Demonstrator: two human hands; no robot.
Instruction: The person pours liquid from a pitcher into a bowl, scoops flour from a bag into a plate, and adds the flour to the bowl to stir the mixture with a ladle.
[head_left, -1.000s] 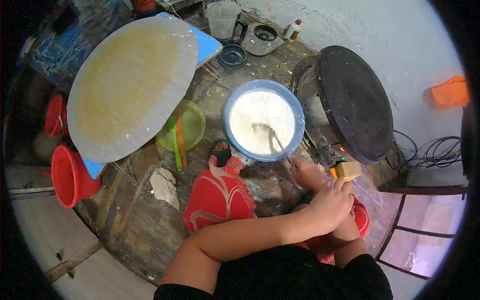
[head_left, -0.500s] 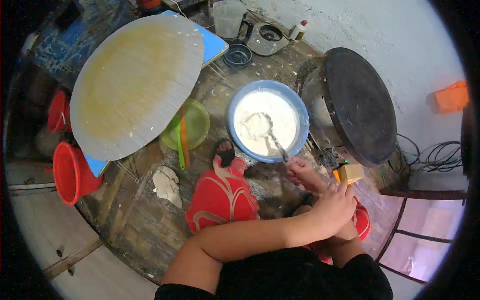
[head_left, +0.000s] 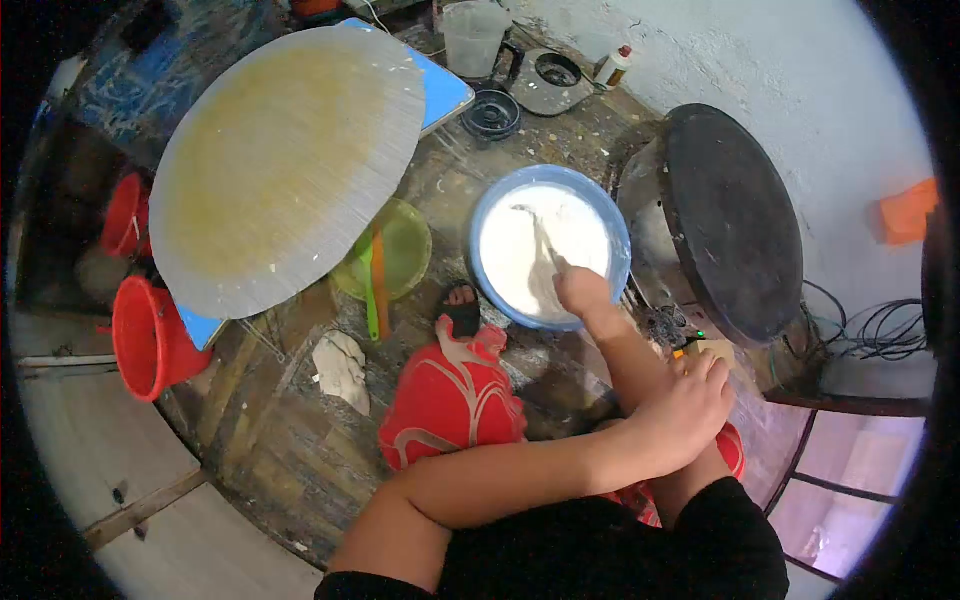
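My right hand (head_left: 583, 292) is closed round the handle of a metal ladle (head_left: 543, 236) over the near side of a blue basin (head_left: 478, 262). White batter (head_left: 583, 222) fills much of the basin, and the ladle's head is largely sunk in it. My left arm crosses in front of my body, and my left hand (head_left: 680, 415) lies across my right forearm. Its fingers are stretched out with nothing visible in them. Just beyond those fingertips is a small tan block (head_left: 716, 350), partly hidden.
A large round black griddle (head_left: 735, 225) stands right of the basin. On the left, a wide woven disc (head_left: 290, 170) rests on a blue table. A green bowl (head_left: 412, 250) with spatulas, a crumpled cloth (head_left: 341, 370) and red buckets (head_left: 150, 340) are on the floor.
My right hand has moved forward over the basin, and the ladle has gone from holding batter up to dipping into it. My left hand stays on the right forearm. The view has shifted slightly.
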